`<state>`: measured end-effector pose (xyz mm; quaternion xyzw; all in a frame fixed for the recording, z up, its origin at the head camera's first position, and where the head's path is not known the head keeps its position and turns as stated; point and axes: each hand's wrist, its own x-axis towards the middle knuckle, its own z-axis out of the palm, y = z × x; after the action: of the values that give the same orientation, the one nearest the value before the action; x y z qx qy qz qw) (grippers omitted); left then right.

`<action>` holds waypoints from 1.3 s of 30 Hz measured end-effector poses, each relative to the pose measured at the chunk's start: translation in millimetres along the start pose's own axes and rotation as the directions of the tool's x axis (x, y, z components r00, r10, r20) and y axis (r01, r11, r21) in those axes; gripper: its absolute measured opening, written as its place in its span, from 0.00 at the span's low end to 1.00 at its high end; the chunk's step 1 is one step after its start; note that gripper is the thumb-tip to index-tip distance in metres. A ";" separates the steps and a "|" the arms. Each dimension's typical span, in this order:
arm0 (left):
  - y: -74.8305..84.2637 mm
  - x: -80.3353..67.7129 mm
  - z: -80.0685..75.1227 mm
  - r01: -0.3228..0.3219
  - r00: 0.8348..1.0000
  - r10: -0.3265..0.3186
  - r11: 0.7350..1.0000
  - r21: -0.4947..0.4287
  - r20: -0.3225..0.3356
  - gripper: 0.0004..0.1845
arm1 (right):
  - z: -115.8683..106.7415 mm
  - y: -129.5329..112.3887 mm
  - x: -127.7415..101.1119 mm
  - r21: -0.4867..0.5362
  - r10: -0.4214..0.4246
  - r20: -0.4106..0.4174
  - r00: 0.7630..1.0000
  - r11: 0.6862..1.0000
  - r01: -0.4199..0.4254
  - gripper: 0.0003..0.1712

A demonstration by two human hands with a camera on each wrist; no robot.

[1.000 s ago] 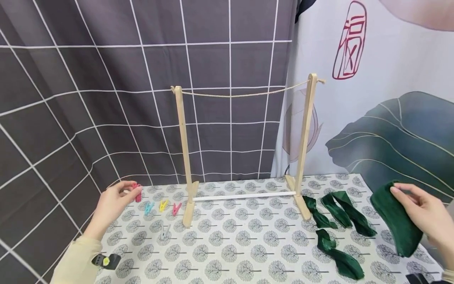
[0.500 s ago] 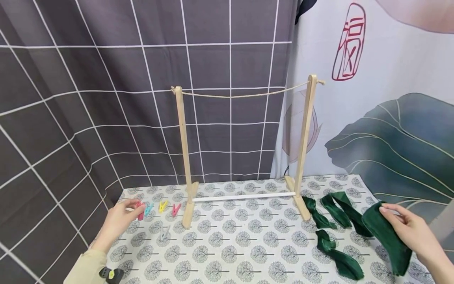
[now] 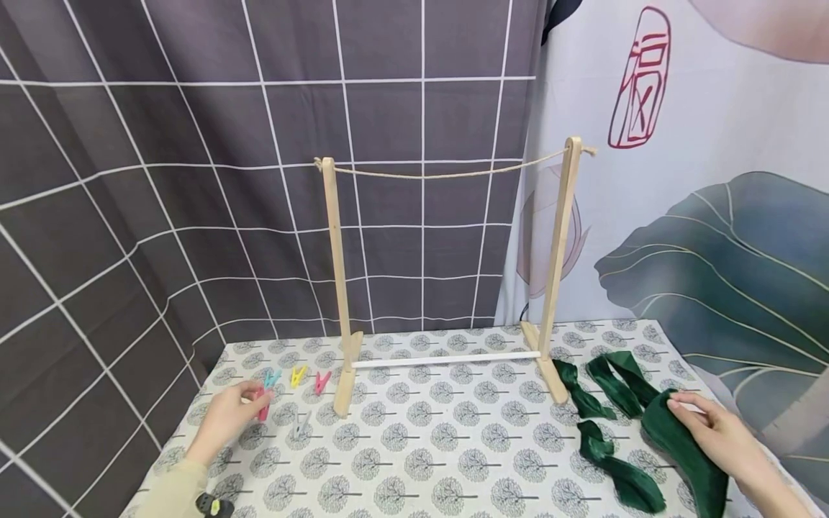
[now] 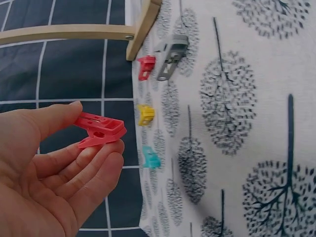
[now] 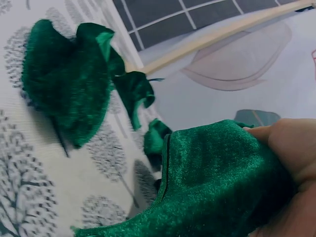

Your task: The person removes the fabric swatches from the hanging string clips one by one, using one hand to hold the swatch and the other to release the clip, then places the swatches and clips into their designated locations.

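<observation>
The red clothespin (image 4: 101,131), pinched by the left hand (image 3: 227,419), has been lowered toward the lower left. The green velvet cloth (image 3: 686,453) gripped by the right hand (image 3: 715,435) has been lowered too, so hanging is not begun.

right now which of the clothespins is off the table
The pink-red clothespin, pinched in the left hand. The teal, yellow, red and grey clothespins all lie loose on the tablecloth.

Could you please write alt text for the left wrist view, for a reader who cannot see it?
A left hand pinches a red clothespin between thumb and fingers, above the edge of a tree-print tablecloth. Red, grey, yellow and teal pins lie on the cloth, near a wooden rack foot.
</observation>
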<state>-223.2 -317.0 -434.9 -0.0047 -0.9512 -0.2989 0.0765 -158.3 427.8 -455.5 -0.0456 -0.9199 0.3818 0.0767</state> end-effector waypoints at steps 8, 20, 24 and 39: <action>-6.5 3.3 9.0 0.020 1.000 -0.020 1.000 0.002 0.024 0.26 | 12.6 0.1 2.9 -0.082 0.063 0.089 0.994 0.995 -0.056 0.33; -13.3 2.3 21.0 0.113 0.990 -0.111 0.993 -0.028 0.085 0.27 | 34.0 5.4 4.7 -0.108 0.073 0.134 0.988 0.992 -0.058 0.30; -13.3 3.0 25.0 0.106 0.991 -0.103 0.994 -0.033 0.079 0.25 | 38.0 7.9 4.1 -0.137 0.076 0.130 0.989 0.989 -0.058 0.28; -13.4 6.7 32.7 0.108 0.990 -0.108 0.994 0.000 0.087 0.25 | 43.3 12.9 2.1 -0.139 0.116 0.158 0.981 0.986 -0.094 0.29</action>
<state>-235.1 -309.6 -468.0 0.0336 -0.9518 -0.3043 0.0190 -167.7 407.1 -494.6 -0.0673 -0.9425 0.3267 -0.0233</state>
